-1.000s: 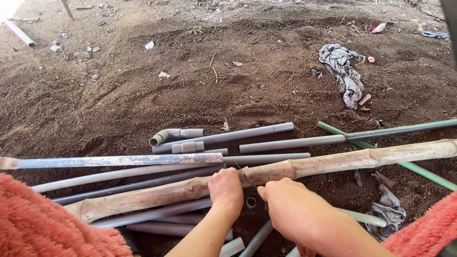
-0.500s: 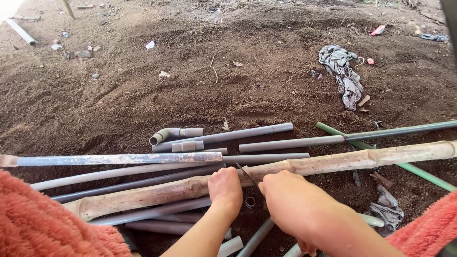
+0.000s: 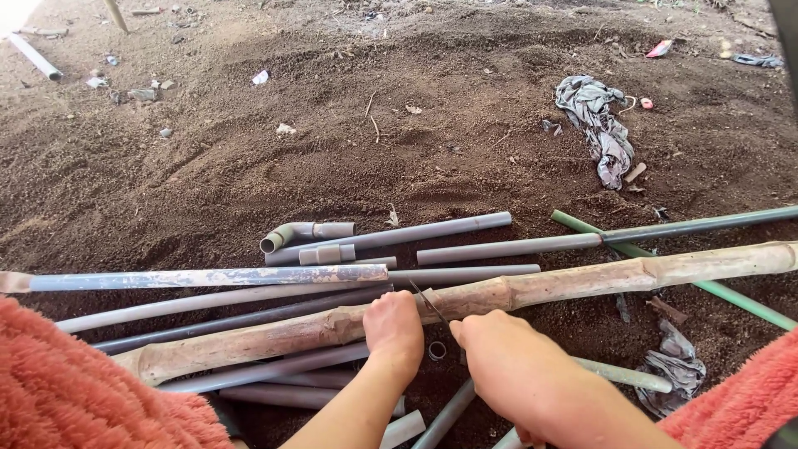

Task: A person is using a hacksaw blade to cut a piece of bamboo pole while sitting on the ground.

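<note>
The long bamboo pole point(image 3: 515, 291) lies across a heap of grey plastic pipes point(image 3: 249, 303) on dark loose soil point(image 3: 332, 150), and it serves as the landmark here. The left hand point(image 3: 395, 328) rests against the near side of the pole, fingers curled downward over it or the pipe just below; whether it truly grips is hidden. The right hand point(image 3: 507, 366), just beside the left and nearer than the pole, is closed, pinching a thin dark blade-like strip point(image 3: 428, 301) that slants up across the pole. A small ring fitting point(image 3: 437, 350) sits in the dirt between the two hands. Beyond the pole lie a grey elbow pipe point(image 3: 295, 235) and a short coupling point(image 3: 327, 254); a green rod point(image 3: 665, 270) passes under the pole's right part, and a crumpled grey rag point(image 3: 598, 125) lies well beyond it. The risk, as I judge it: the thin strip is close to the left fingers, and a slip on the round pole could drive it into them; the pole may also roll on the loose pipes.
</note>
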